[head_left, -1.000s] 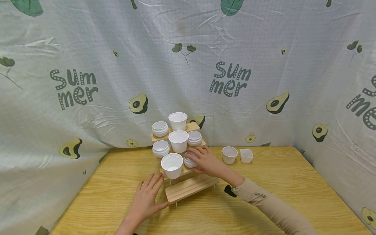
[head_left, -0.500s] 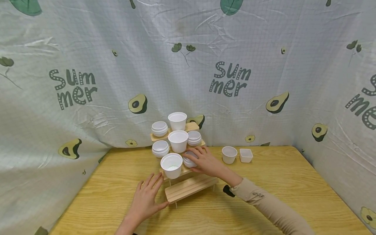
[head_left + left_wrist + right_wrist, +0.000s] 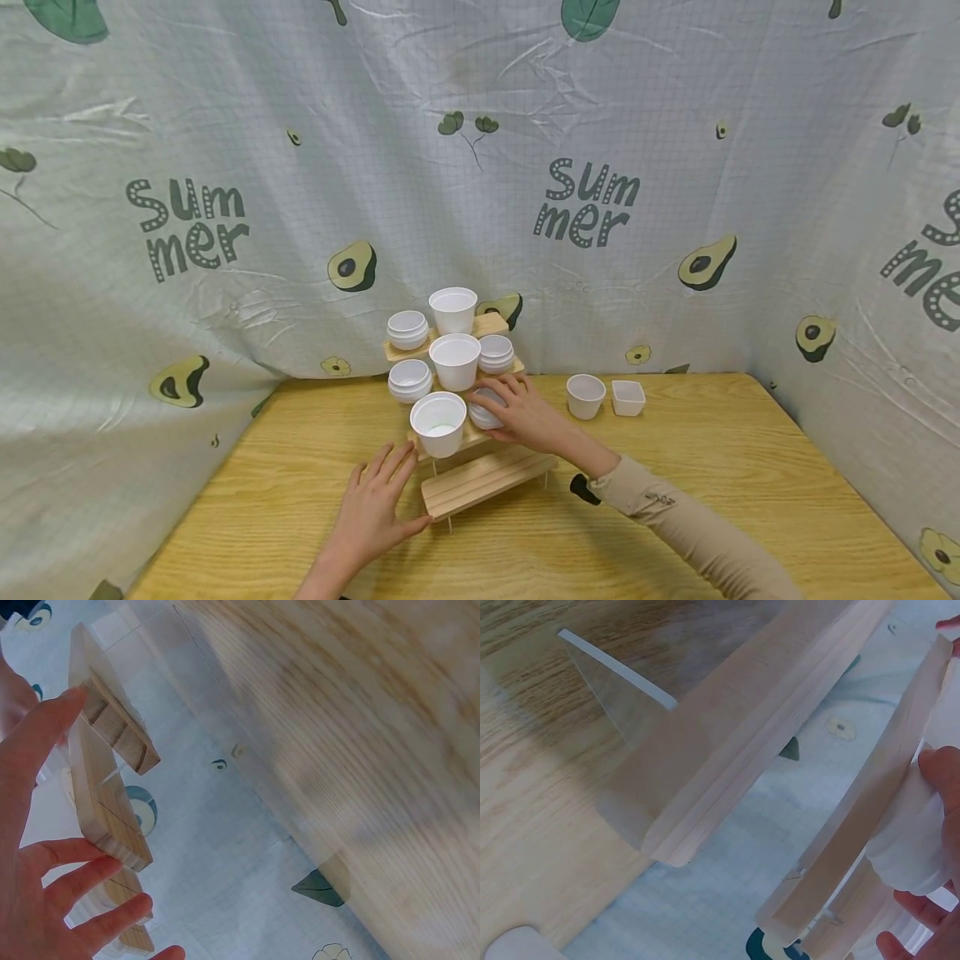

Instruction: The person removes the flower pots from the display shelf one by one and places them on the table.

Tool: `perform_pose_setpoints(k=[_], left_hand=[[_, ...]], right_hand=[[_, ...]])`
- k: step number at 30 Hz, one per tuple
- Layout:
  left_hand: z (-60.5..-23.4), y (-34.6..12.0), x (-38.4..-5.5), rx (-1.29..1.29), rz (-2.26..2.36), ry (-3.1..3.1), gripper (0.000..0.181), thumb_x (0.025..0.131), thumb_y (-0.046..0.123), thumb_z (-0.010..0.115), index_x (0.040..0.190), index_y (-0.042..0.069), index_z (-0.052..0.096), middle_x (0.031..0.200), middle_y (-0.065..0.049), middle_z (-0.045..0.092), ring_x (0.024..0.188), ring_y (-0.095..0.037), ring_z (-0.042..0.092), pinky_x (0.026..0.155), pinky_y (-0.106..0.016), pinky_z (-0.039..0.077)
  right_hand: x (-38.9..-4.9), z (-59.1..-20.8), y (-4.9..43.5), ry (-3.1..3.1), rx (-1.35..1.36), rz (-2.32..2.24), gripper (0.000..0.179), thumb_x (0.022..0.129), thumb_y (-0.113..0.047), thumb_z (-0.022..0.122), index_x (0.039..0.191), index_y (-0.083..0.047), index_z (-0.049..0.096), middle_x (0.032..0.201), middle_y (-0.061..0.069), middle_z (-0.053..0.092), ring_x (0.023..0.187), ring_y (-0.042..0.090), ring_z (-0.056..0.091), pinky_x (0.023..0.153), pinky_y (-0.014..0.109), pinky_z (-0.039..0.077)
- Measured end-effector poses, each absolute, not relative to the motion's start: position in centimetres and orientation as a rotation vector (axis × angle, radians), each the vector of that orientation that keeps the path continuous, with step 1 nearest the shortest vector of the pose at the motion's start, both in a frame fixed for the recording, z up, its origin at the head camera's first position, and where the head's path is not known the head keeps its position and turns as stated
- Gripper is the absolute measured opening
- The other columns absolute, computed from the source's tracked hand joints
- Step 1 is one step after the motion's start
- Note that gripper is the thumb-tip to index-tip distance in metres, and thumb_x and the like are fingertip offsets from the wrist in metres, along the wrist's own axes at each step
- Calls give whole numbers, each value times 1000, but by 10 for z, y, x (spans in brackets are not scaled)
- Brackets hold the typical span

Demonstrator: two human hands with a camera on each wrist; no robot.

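A tiered wooden stand (image 3: pixel 487 482) on clear supports stands at an angle on the table. My right hand (image 3: pixel 534 417) holds a small white round bowl (image 3: pixel 480 417) on the second step from the bottom, thumb on one side and fingers on the other. In the right wrist view this bowl (image 3: pixel 909 836) sits over the step's edge. Left of it, on the same step, stands a white cup (image 3: pixel 441 447) with a little pale stuff at its bottom. My left hand (image 3: pixel 371 504) is spread at the stand's left end, thumb at the lowest step, fingertips against the step above.
Higher steps carry white cups (image 3: pixel 455 364) and small ribbed bowls (image 3: pixel 410 383). Right of the stand, a round cup (image 3: pixel 586 397) and a square bowl (image 3: pixel 628 400) sit on the wooden table (image 3: pixel 690 475). A printed curtain (image 3: pixel 450 208) hangs behind and at both sides.
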State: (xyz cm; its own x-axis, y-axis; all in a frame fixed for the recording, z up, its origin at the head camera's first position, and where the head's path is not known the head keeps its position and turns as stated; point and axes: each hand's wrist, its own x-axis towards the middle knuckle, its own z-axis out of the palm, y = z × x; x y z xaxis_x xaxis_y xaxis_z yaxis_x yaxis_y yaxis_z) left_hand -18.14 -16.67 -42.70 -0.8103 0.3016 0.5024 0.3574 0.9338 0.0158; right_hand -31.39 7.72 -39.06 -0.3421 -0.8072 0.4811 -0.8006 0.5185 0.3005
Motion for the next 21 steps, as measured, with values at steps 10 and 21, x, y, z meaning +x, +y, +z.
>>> perform_pose_setpoints(k=[10, 21], left_hand=[[-427, -167, -182, -477, -155, -2557, 86, 54, 54, 75, 123, 9, 52, 129, -6, 51, 119, -32, 45, 84, -56, 42], [-428, -166, -182, -474, -148, -2562, 84, 55, 55, 74, 122, 9, 53, 129, -5, 51, 119, -31, 45, 84, -55, 42]], right_hand=[[-312, -390, 80, -2184, 1290, -12, 58, 77, -42, 65, 127, -21, 45, 127, 3, 45, 109, 23, 44, 84, 41, 40], [-310, -392, 87, -2176, 1292, -5, 57, 76, -41, 66, 124, -18, 48, 124, 6, 47, 106, 24, 45, 84, 42, 41]])
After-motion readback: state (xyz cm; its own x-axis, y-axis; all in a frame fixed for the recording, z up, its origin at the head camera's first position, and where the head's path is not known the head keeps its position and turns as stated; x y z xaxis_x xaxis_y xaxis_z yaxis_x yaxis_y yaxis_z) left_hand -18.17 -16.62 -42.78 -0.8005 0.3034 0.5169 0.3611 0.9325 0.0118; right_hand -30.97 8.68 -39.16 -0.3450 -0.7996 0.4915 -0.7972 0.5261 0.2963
